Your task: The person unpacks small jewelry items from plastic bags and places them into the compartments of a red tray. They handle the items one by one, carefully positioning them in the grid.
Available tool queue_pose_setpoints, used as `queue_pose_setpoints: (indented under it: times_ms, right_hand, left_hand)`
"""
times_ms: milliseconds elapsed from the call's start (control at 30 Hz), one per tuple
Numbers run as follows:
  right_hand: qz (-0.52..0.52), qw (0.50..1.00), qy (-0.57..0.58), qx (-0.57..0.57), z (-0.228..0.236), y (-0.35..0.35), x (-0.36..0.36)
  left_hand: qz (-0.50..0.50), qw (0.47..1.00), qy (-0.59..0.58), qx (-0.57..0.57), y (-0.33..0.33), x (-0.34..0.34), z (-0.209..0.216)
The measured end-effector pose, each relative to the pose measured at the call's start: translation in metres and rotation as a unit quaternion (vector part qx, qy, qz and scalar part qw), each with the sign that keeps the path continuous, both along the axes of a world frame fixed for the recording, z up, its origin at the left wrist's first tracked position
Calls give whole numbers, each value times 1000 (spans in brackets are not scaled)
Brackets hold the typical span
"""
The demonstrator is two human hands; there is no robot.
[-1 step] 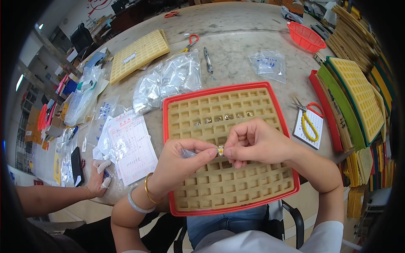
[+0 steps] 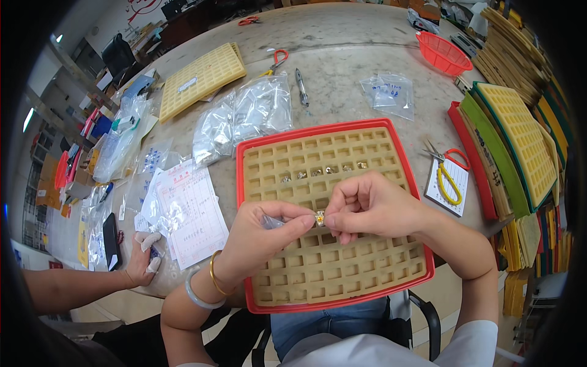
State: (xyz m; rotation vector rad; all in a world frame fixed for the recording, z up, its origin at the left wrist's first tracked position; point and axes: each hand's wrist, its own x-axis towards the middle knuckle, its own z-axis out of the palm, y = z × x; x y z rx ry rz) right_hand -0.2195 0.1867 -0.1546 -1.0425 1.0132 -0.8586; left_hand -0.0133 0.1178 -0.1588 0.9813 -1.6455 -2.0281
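Over the middle of a red-rimmed tray [image 2: 416, 183], I pinch a small shiny silver piece with a yellow spot [image 2: 319, 218] between the fingertips of both hands. Its exact kind is too small to make out, though it looks like jewelry. My left hand [image 2: 263, 229] grips it from the left, with a bit of clear plastic tucked in the palm. From the right, my right hand [image 2: 373, 205] has thumb and forefinger closed on it. The tray's beige insert [image 2: 263, 254] is a grid of small square pockets. Several similar shiny pieces [image 2: 317, 172] sit in one row beyond my hands.
Left of the tray lie papers [image 2: 189, 211], a black phone [image 2: 111, 241] and another person's hand [image 2: 140, 263] with wrapped fingertips. Clear bags [image 2: 244, 116] and a pen [image 2: 301, 87] lie beyond. Scissors [image 2: 449, 162] rest on a notepad at right, beside stacked trays [image 2: 513, 144].
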Motion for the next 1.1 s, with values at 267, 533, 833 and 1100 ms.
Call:
queue_pose_setpoints:
  times_ms: [267,533,833,1100]
  right_hand:
    - [3,1000,9,-14,-3,-1,-1]
    - [1,1000,10,-14,-2,0,0]
    - [10,1000,13,-7,-1,0,0]
    - [13,1000,8,1,-1,-1,0]
  left_hand:
    - [2,1000,2,-15,1,-1,0]
    - [6,1000,13,-6,0,0,-1]
    - [5,1000,-5,0,0,-3,0]
    - [2,1000,6,-7,0,-2,-2]
